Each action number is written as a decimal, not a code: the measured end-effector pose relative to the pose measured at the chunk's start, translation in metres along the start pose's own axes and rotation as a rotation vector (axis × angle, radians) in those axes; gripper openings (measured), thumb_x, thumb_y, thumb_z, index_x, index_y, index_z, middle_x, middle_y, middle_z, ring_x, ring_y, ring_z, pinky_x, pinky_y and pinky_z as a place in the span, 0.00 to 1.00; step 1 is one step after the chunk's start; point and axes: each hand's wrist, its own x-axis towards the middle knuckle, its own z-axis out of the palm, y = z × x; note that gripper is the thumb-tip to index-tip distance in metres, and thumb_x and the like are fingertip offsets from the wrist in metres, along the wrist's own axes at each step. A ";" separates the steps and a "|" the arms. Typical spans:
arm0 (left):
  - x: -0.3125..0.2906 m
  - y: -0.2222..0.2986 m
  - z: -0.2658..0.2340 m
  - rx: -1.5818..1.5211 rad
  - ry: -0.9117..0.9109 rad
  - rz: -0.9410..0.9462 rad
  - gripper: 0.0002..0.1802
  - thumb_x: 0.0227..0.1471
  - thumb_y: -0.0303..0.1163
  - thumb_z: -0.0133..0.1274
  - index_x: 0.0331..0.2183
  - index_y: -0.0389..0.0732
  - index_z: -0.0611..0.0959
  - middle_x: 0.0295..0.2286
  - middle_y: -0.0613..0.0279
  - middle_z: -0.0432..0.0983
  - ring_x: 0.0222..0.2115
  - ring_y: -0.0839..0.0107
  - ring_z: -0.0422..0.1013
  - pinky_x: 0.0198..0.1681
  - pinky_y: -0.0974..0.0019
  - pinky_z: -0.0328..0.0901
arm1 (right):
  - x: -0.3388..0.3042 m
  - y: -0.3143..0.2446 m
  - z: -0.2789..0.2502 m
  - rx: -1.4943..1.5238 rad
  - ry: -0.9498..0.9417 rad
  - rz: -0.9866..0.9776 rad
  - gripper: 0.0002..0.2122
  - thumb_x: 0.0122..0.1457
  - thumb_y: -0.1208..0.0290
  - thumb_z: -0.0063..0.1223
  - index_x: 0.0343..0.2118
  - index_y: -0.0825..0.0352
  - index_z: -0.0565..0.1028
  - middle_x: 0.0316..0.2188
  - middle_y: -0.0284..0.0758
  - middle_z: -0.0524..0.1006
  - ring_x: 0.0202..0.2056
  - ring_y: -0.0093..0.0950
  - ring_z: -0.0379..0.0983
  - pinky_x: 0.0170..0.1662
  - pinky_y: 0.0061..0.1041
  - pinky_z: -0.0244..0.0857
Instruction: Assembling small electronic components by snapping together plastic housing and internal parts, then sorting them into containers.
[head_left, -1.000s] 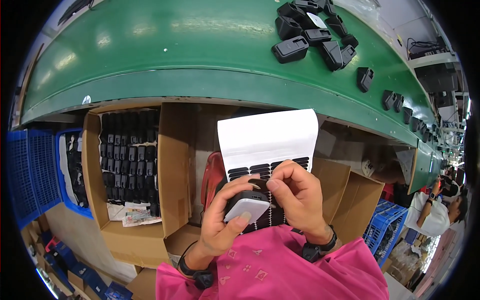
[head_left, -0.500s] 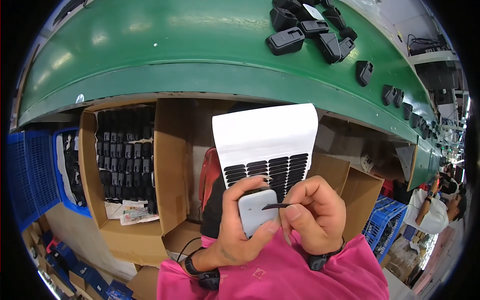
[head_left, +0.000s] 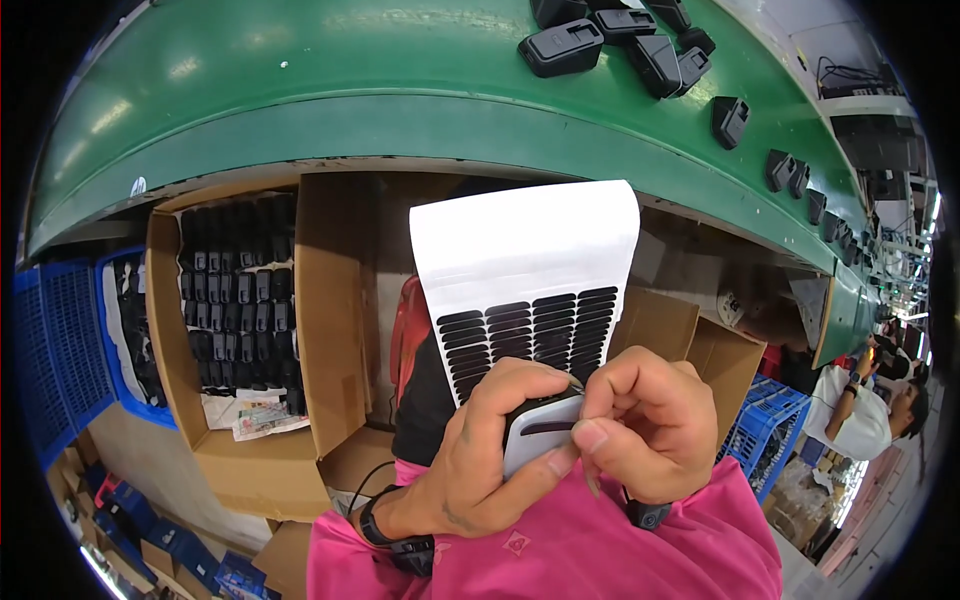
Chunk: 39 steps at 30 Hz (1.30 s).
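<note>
In my left hand (head_left: 485,455) is a small black device with a light grey face (head_left: 525,455), fingers wrapped round its sides. Across that face lies a thin black adhesive strip (head_left: 545,428). The thumb and forefinger of my right hand (head_left: 655,425) pinch together at the strip's right end. Just beyond both hands, a white sticker sheet (head_left: 525,240) rests over my lap, with columns of similar black strips on its lower part. My hands cover the sheet's near edge.
Black angular devices (head_left: 560,48) stand on the green workbench (head_left: 330,110) ahead. To the left, a cardboard box (head_left: 340,330) holds rows of black devices beside a blue crate (head_left: 60,350). Another blue crate (head_left: 765,425) stands at right, near a person in white (head_left: 850,410).
The black strip, held over the grey face before, now lies along it. My left hand has tilted the device, and my right fingers have moved in against its edge.
</note>
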 end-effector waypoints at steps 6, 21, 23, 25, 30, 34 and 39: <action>0.001 0.000 0.001 0.009 -0.018 0.012 0.28 0.46 0.20 0.54 0.50 0.32 0.64 0.40 0.45 0.69 0.36 0.59 0.69 0.39 0.61 0.66 | -0.001 -0.001 -0.001 0.006 -0.004 -0.002 0.06 0.55 0.79 0.53 0.27 0.73 0.67 0.14 0.31 0.73 0.15 0.14 0.68 0.18 0.12 0.58; 0.002 0.000 0.005 0.126 0.008 0.070 0.28 0.43 0.19 0.55 0.48 0.31 0.65 0.39 0.41 0.70 0.36 0.55 0.71 0.37 0.59 0.67 | -0.006 0.004 0.002 -0.098 0.073 -0.049 0.06 0.54 0.78 0.55 0.27 0.72 0.69 0.16 0.29 0.73 0.16 0.13 0.67 0.20 0.12 0.58; 0.001 0.000 0.004 0.169 0.015 0.072 0.29 0.43 0.19 0.55 0.48 0.31 0.65 0.39 0.40 0.70 0.35 0.53 0.71 0.37 0.59 0.68 | -0.006 0.006 0.004 -0.105 0.083 -0.065 0.05 0.54 0.79 0.56 0.27 0.71 0.70 0.16 0.29 0.73 0.17 0.13 0.67 0.20 0.12 0.57; 0.001 0.001 0.005 0.200 0.016 0.086 0.29 0.43 0.19 0.55 0.48 0.30 0.65 0.38 0.40 0.70 0.35 0.53 0.71 0.37 0.59 0.68 | -0.006 0.007 0.005 -0.135 0.104 -0.054 0.05 0.53 0.80 0.55 0.27 0.72 0.69 0.17 0.28 0.73 0.17 0.13 0.67 0.20 0.12 0.58; 0.001 0.000 0.006 0.270 0.019 0.132 0.29 0.43 0.19 0.56 0.48 0.31 0.65 0.38 0.40 0.70 0.35 0.51 0.71 0.35 0.59 0.69 | -0.009 0.005 0.009 -0.115 0.136 -0.009 0.05 0.53 0.81 0.54 0.27 0.73 0.69 0.16 0.29 0.72 0.17 0.13 0.68 0.20 0.12 0.59; 0.002 0.000 0.008 0.291 0.023 0.122 0.29 0.43 0.19 0.56 0.48 0.31 0.65 0.37 0.40 0.70 0.34 0.51 0.72 0.34 0.60 0.69 | -0.010 0.006 0.008 -0.101 0.141 0.008 0.04 0.54 0.81 0.53 0.28 0.73 0.69 0.17 0.29 0.72 0.17 0.13 0.68 0.19 0.13 0.59; 0.001 -0.003 0.008 0.317 0.032 0.115 0.29 0.42 0.19 0.56 0.48 0.31 0.66 0.37 0.39 0.70 0.33 0.50 0.72 0.33 0.59 0.69 | -0.007 0.010 0.006 -0.131 0.136 0.020 0.05 0.54 0.81 0.53 0.26 0.71 0.68 0.16 0.29 0.72 0.17 0.12 0.68 0.19 0.12 0.58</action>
